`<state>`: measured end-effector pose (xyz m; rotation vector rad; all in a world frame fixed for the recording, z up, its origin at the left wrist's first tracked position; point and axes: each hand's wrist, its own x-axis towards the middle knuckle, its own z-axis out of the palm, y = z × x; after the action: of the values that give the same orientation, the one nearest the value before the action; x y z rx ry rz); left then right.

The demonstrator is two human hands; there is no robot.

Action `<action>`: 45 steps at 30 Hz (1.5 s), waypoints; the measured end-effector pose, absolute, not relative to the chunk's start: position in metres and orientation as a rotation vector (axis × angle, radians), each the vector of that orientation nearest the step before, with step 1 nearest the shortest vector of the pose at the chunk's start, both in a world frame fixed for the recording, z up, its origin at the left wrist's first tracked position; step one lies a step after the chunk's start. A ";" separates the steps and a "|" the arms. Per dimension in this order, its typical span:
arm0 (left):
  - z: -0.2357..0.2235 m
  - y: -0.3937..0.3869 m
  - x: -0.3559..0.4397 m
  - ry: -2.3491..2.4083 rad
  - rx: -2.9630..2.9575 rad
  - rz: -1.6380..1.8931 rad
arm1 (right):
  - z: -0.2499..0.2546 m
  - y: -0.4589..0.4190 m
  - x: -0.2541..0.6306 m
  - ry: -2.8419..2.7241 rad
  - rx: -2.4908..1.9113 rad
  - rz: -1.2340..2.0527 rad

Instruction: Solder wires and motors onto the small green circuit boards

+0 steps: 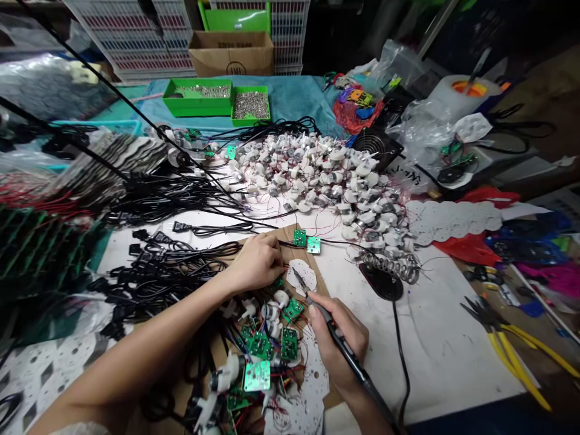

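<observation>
My right hand [356, 333] grips a soldering iron [366, 382] like a pen, its tip pointing up and left over a small white board [308, 277]. Just left of that board, my left hand [256, 263] has its fingers curled together and pointing down; whatever lies between them is hidden. Two small green circuit boards [299, 237] sit right beyond the left hand, beside a black cord. Nearer to me is a jumble of green circuit boards [257, 376], white motor parts [229, 371] and wires on brown cardboard.
White motors [312, 163] with thin red wires form a large heap at the back. Bundled black power cords [176, 260] cover the left. An iron stand with a metal coil [389, 264], yellow-handled pliers [512, 362] and green screw trays [199, 106] surround the work area.
</observation>
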<state>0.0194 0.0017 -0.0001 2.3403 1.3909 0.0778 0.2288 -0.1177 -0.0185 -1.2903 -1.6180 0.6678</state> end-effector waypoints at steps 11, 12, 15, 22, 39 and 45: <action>0.006 0.010 0.026 1.409 2.242 -0.033 | -0.021 -0.119 0.226 -1.627 -1.254 0.667; 0.007 0.010 0.026 1.420 2.234 -0.035 | -0.021 -0.119 0.225 -1.631 -1.252 0.659; 0.009 0.009 0.028 1.443 2.223 -0.058 | -0.019 -0.119 0.224 -1.644 -1.261 0.637; 0.012 0.008 0.031 1.453 2.220 -0.078 | -0.019 -0.119 0.222 -1.674 -1.269 0.608; 0.016 0.007 0.034 1.467 2.195 -0.126 | -0.022 -0.117 0.220 -1.709 -1.227 0.560; 0.015 0.008 0.034 1.479 2.196 -0.117 | -0.021 -0.116 0.220 -1.731 -1.238 0.537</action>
<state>0.0343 0.0075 0.0152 2.1960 1.4791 -0.1172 0.2201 -0.1160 -0.0208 -1.2376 -1.7313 0.5373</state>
